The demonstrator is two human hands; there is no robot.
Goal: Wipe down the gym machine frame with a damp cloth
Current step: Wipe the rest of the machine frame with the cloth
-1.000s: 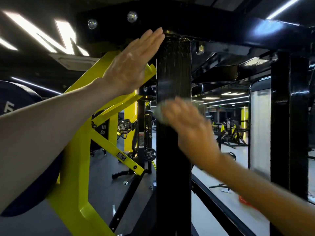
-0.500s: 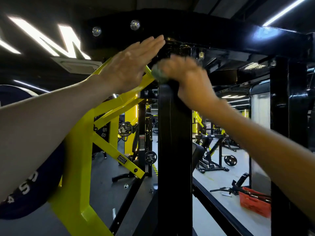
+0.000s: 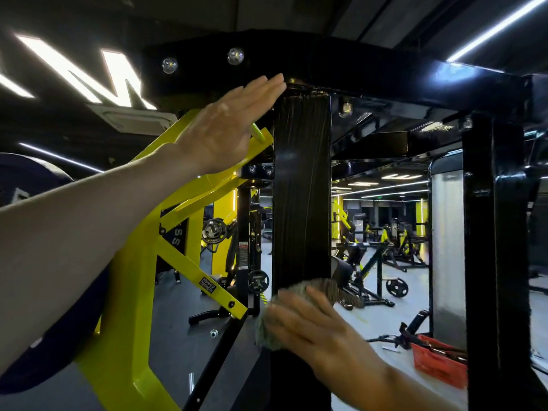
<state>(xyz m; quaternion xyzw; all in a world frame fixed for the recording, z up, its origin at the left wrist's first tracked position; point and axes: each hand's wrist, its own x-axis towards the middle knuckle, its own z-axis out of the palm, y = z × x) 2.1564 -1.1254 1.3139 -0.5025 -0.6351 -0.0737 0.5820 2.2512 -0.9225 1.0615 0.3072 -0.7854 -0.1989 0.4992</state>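
Gym (image 3: 382,238) behind, right hand (image 3: 314,324) presses cloth (image 3: 268,330) flat-fingered on black post (image 3: 301,188); left hand (image 3: 225,129) flat beside its top.

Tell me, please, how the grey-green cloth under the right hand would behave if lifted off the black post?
Probably floppy: the grey-green woven cloth bunches and folds around the right hand pressing it to the black upright post. Likely light, since one hand alone holds it there. Streaks on the post above suggest it is damp, so it may cling rather than slip.

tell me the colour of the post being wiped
Black post, streaked; clearest in the head view.
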